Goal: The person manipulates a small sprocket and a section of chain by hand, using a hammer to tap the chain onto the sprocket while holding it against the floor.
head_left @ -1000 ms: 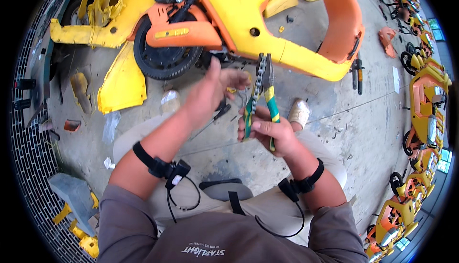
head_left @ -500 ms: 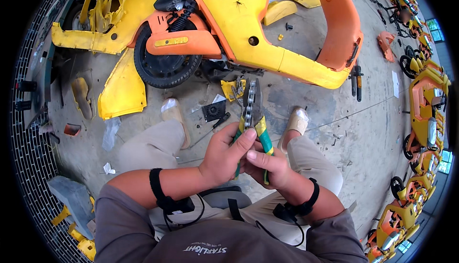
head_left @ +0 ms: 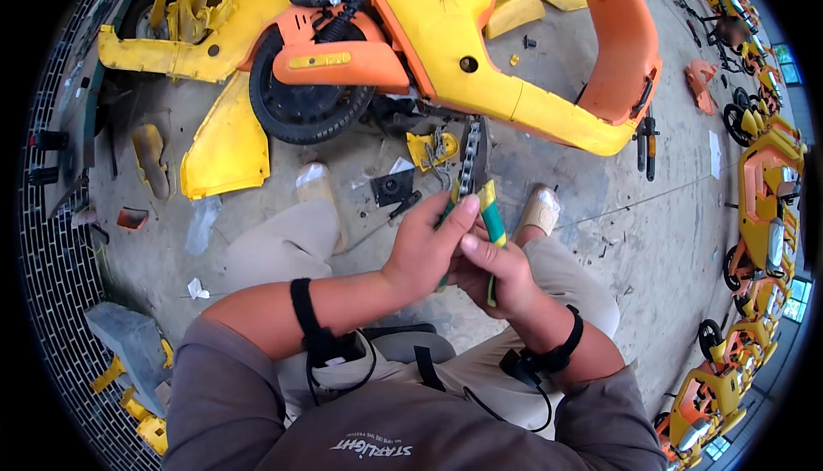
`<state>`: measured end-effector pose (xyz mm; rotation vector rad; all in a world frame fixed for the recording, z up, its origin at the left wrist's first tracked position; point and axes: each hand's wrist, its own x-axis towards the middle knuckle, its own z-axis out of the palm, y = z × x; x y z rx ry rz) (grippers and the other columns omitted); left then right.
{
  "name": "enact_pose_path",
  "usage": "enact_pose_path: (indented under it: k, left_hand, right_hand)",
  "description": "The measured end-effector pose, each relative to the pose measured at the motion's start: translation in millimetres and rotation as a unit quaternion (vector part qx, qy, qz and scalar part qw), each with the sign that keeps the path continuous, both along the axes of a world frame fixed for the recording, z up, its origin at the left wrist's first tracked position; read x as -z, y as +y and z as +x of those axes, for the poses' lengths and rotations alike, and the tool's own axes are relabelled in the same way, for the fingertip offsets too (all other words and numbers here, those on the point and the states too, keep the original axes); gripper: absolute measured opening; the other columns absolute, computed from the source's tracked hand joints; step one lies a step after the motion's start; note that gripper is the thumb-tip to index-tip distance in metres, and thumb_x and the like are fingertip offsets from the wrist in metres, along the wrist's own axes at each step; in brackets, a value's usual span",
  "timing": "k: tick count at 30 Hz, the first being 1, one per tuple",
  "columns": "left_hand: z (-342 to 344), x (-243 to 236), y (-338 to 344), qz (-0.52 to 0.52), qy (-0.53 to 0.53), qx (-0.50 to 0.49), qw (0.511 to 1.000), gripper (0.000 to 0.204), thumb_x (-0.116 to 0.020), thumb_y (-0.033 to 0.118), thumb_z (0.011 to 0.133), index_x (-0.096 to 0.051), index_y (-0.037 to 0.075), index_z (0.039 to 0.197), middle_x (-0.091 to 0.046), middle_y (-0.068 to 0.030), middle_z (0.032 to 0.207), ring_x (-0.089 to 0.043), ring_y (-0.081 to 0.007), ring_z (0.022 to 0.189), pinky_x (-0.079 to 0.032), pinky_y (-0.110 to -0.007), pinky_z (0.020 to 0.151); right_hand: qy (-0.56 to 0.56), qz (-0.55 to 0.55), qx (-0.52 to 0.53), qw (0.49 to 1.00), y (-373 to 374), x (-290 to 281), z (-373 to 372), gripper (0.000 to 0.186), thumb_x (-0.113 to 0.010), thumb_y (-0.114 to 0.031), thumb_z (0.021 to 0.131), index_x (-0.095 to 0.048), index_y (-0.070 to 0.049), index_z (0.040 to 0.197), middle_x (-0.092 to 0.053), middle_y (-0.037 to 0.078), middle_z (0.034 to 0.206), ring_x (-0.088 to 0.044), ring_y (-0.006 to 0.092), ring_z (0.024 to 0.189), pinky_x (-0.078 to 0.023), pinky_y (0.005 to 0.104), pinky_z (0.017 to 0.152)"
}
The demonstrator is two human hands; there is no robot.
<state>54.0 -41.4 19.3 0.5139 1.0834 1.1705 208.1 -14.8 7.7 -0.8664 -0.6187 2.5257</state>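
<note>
the left hand [head_left: 429, 244] and right hand [head_left: 501, 276] meet, clamped on green-and-yellow-handled steel pliers [head_left: 491, 216]; a silvery metal link chain [head_left: 471, 159] runs along the pliers' head, just beyond the hands. farther ahead: a yellow-and-orange plastic scooter body [head_left: 476, 85].

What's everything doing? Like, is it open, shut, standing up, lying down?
Pliers, held, can't tell if shut
Left hand, closed on the pliers
Right hand, closed on the pliers
Chain, nearly straight, along the pliers
Scooter, lying on its side
Clear plastic, crumpled
Shoes, worn
</note>
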Motion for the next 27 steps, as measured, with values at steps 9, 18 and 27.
enact_pose_path:
  k: [9,18,27]
  left_hand:
    - [-31.3,-3.7,60.6,0.166,0.297,-0.048,0.939,0.045,-0.073,0.020,0.093,-0.055,0.000,0.129,-0.066,-0.0076,0.105,-0.064,-0.0147,0.093,-0.053,-0.029,0.077]
    - [-58.8,-12.8,61.9,0.143,0.397,-0.008,0.906,0.030,-0.062,0.014,0.100,-0.063,-0.005,0.124,-0.067,-0.0082,0.104,-0.064,-0.0118,0.093,-0.053,-0.028,0.082]
    - [-67.8,-13.8,58.2,0.105,0.318,0.007,0.942,0.029,-0.055,0.016,0.105,-0.060,-0.004,0.125,-0.067,-0.0053,0.094,-0.062,-0.0102,0.091,-0.050,-0.027,0.085]
  right_hand:
    - [-0.137,0.136,-0.119,0.974,44.5,-5.2,-4.6,0.048,-0.059,-0.006,0.085,-0.049,0.004,0.131,-0.061,0.012,0.115,-0.064,0.0221,0.104,-0.051,0.0351,0.090]
    - [-0.137,0.158,-0.123,0.970,51.0,-13.5,-4.6,0.074,-0.056,0.002,0.081,-0.034,0.001,0.151,-0.056,0.018,0.139,-0.059,0.0287,0.125,-0.047,0.0397,0.103]
    - [-0.121,0.135,-0.120,0.976,53.0,-20.4,1.0,0.066,-0.060,-0.003,0.082,-0.042,0.003,0.145,-0.057,0.014,0.131,-0.056,0.0240,0.123,-0.050,0.0348,0.093]
